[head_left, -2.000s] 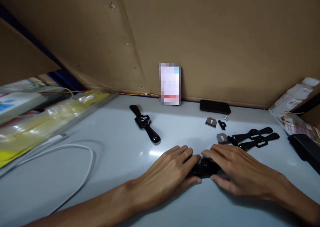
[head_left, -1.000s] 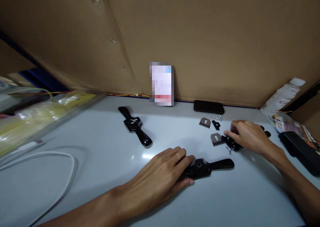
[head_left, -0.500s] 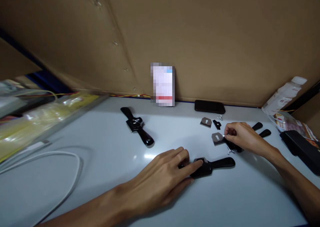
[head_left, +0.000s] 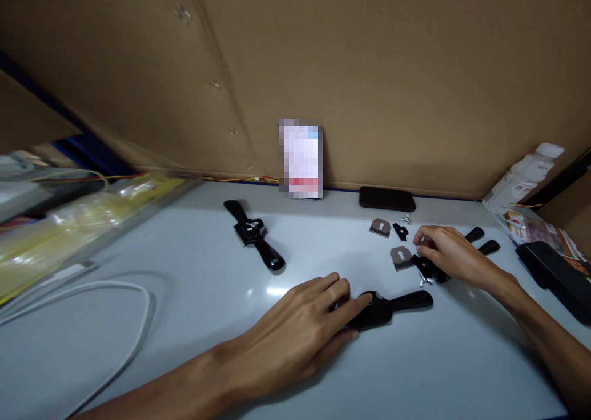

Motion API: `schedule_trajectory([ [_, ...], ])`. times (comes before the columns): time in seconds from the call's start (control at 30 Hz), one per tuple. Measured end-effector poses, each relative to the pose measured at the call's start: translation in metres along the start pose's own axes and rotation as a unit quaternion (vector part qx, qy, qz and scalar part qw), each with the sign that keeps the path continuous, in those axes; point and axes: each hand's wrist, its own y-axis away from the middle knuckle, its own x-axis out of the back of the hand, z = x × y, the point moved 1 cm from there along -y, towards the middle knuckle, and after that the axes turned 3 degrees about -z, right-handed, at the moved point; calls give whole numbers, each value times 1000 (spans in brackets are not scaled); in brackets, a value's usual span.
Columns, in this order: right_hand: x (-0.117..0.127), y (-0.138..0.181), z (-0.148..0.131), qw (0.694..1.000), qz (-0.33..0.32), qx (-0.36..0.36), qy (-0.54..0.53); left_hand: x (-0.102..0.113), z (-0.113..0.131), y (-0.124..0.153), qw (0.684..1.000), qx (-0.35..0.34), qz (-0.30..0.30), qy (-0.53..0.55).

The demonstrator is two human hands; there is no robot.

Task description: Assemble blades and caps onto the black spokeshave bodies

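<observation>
Two hands were at work on black spokeshave-like tools laid out on the pale desk (head_left: 194, 321). The left hand (head_left: 300, 334) lay flat over the near end of one black tool body (head_left: 392, 306), its fingers spread and pressing on it rather than gripping, so the piece sat pinned on the desk just in front of the person. The right hand (head_left: 450, 254) reached to a pair of black tool bodies (head_left: 480, 240) farther right, fingertips pinched together at small parts there; whether it actually held one could not be told. Just beside it lay two grey slotted blades (head_left: 401, 257), a small black clamp piece (head_left: 399, 231) and tiny wing screws (head_left: 425, 279). By my judgement this was a fetch-a-part stage, and the next move called for a fine pinch on a very small piece. An assembled tool (head_left: 253, 235) rested apart to the left, a dark phone (head_left: 386, 199) near the cardboard wall (head_left: 369, 69), a white cable (head_left: 115, 321) looped at the left, and a bottle (head_left: 521, 177) stood far right.
</observation>
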Motion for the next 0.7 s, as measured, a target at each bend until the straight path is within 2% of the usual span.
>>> schedule_trajectory([
  [0.13,1,1,-2,999,-31,0,24,1,0,-1,1000,5,-13,8],
  [0.23,0,0,-3,999,-9,-9,42,0,0,0,1000,6,-13,7],
  [0.4,8,3,-15,997,61,17,-52,1,1,0,1000,2,-2,12],
  [0.6,4,6,-31,996,48,39,-71,4,1,-1,1000,1,7,16],
  [0.7,-3,4,-30,986,67,25,-148,6,2,-1,1000,-10,10,16],
])
